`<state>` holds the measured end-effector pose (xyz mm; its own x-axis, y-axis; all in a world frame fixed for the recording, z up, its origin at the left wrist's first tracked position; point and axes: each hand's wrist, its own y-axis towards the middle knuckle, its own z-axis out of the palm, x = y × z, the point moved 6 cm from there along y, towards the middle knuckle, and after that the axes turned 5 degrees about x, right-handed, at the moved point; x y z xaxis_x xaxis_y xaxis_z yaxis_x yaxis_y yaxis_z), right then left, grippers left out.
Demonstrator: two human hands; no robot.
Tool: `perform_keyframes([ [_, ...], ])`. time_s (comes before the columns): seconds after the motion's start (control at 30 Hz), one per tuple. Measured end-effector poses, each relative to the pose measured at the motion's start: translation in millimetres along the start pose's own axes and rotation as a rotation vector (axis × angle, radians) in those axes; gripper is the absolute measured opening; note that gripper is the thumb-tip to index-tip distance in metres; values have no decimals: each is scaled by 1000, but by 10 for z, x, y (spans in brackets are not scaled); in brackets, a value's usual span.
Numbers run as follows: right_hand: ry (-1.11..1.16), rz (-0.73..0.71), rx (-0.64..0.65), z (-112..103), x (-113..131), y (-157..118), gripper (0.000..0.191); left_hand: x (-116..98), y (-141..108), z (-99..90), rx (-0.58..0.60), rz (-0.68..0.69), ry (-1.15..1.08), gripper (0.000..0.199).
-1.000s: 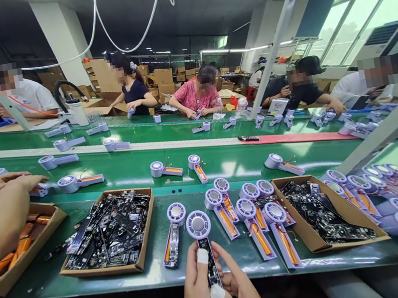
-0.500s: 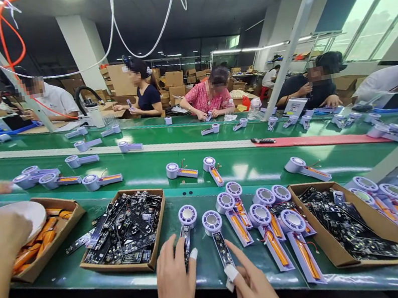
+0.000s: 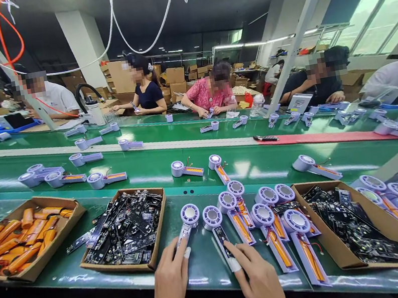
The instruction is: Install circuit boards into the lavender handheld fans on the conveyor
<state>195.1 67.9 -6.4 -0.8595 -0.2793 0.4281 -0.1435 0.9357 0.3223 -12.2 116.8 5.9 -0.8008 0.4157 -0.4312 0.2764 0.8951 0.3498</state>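
Two lavender fan units sit side by side at the near edge of a green worktable, the left fan unit (image 3: 190,215) and the right fan unit (image 3: 212,216), their round heads pointing toward 12 o'clock and their handles toward the wearer. The left hand (image 3: 169,278) is nearly closed, thumb and fingers around the handle of the left fan unit. The right hand (image 3: 258,269) is half curled, a fingertip touching the dark circuit board (image 3: 220,235) in the right unit's handle and a white-wrapped digit at its lower end; whether it grips the unit cannot be told. Just beside them, at 2 to 3 o'clock, stands a cluster of fan units (image 3: 271,215) with orange cells in their handles, and past it a carton of circuit boards (image 3: 353,230). At 9 o'clock lies another board carton (image 3: 125,232), with a carton of orange cells (image 3: 23,239) farther out on that side. Toward 12 o'clock, more lavender units dot the green surface (image 3: 155,159) beyond, while at 1 o'clock a black cutter (image 3: 266,138) lies by a red strip (image 3: 327,138). Co-workers line the far side from 10 to 2 o'clock, among them a person in a pink top (image 3: 205,94) bent over a unit near 12 o'clock
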Motion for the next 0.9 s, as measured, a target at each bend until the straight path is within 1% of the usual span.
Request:
perform_keyframes([
  [0.1, 5, 0, -22, 13, -14, -27, 47, 70, -94, 63, -20, -12, -67, 47],
  [0.23, -5, -9, -5, 37, -25, -32, 50, 88, -192, 159, -17, -63, -138, 44],
  [0.4, -12, -19, -6, 59, -32, -39, 50, 76, -221, 177, -54, -62, -118, 38],
  [0.63, 5, -12, 9, 65, -28, -37, 48, 45, -212, 140, -75, -7, -45, 36],
  [0.73, 28, 20, 35, 56, -39, -17, 46, -6, -173, 105, -82, 51, 17, 36],
  [0.9, 30, 77, 52, 6, 22, 66, 47, -77, -51, 41, -19, 157, 123, 46],
])
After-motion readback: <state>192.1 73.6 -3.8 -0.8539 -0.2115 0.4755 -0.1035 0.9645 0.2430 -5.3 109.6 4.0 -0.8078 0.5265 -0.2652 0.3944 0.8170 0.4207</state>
